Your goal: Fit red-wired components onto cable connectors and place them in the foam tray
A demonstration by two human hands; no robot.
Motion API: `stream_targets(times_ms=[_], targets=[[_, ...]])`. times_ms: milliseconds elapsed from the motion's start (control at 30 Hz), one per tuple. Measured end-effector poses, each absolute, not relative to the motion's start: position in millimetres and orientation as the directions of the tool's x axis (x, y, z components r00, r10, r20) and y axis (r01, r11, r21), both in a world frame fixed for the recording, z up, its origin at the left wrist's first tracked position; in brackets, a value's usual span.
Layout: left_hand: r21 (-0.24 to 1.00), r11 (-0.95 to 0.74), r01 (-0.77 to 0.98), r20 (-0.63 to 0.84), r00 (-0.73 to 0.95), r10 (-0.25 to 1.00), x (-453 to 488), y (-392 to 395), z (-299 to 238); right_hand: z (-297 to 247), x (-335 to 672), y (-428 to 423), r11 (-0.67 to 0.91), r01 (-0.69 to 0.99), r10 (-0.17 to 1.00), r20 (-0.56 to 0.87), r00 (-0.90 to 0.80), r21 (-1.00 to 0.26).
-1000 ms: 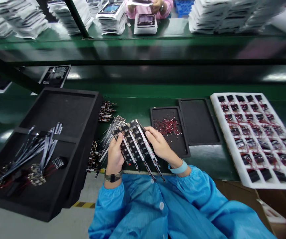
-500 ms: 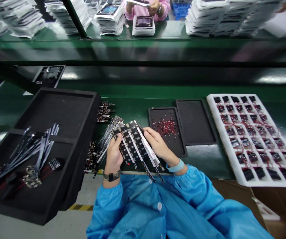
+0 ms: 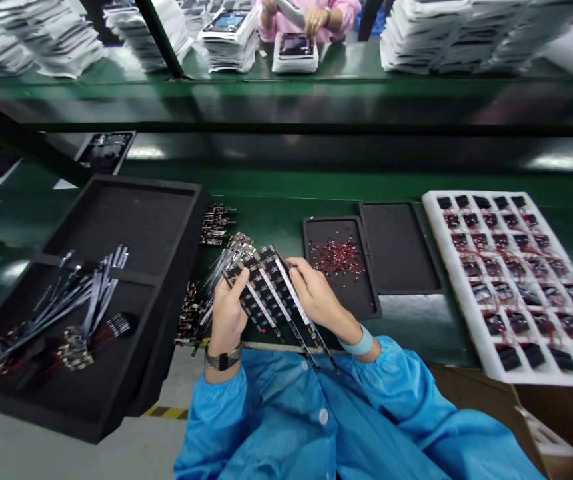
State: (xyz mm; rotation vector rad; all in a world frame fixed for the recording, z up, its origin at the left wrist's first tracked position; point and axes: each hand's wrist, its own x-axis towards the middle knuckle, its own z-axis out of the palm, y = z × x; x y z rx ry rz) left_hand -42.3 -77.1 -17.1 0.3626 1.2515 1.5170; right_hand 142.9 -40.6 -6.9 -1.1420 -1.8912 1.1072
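Between my two hands is a fan of black circuit board panels (image 3: pixel 271 293), overlapping and tilted, with pale strips along them and a small red dot near the lower left. My left hand (image 3: pixel 230 308) is closed on their left edge, thumb on top. My right hand (image 3: pixel 316 293) grips the upper right edge, its fingers partly hidden behind the panels. Just left of them lies a pile of flat ribbon cables with small boards (image 3: pixel 234 253), partly covered by my left hand. More small circuit boards (image 3: pixel 186 317) lie beside that pile.
A deep black tray (image 3: pixel 141 320) with ribbon cables stands at left. Right of my hands are a shallow black tray (image 3: pixel 351 303) of small red-wired parts, another black tray (image 3: pixel 401 250), and a white foam tray (image 3: pixel 466 320) of wired black parts. A co-worker's hands (image 3: pixel 316 21) work across the bench.
The view has shifted slightly, so the bench things sit further right. The panels in my hands have changed angle a little, and less white shows on the right one. The co-worker's hand has lowered.
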Motion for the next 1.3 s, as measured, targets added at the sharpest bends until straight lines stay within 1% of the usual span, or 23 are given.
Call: stream_targets(times_ms=[300, 500, 700, 867, 1067, 1167, 1300], targets=[[0.844, 0.148, -0.515, -0.38, -0.38, 0.843, -44.8, -80.3, -17.6, -3.8, 142.8, -40.5, 0.236, 0.342, 0.912, 0.086, -0.401, -0.91], [0.836, 0.156, -0.526, -0.391, -0.372, 0.842, -45.4, -79.5, -15.1, 1.9, 144.6, -39.8, 0.199, 0.311, 0.901, 0.048, -0.432, -0.929], [0.835, 0.154, -0.528, -0.392, -0.374, 0.841, -44.3, -80.3, -15.1, 1.3, 144.6, -40.8, 0.213, 0.346, 0.905, 0.051, -0.423, -0.913], [0.851, 0.151, -0.504, -0.385, -0.401, 0.831, -38.2, -82.7, -11.3, 0.3, 143.1, -43.7, 0.267, 0.461, 0.911, 0.066, -0.407, -0.846], [0.881, 0.16, -0.446, -0.392, -0.496, 0.775, -26.8, -86.6, -4.6, -2.1, 133.4, -53.7, 0.355, 0.631, 0.922, 0.146, -0.359, -0.69], [0.888, 0.159, -0.431, -0.385, -0.509, 0.77, -26.5, -88.4, -4.6, -6.2, 128.9, -55.3, 0.381, 0.676, 0.918, 0.173, -0.356, -0.63], [0.908, 0.153, -0.39, -0.352, -0.512, 0.784, -28.1, -89.9, -6.2, -11.6, 125.0, -55.2, 0.378, 0.69, 0.92, 0.164, -0.356, -0.617]])
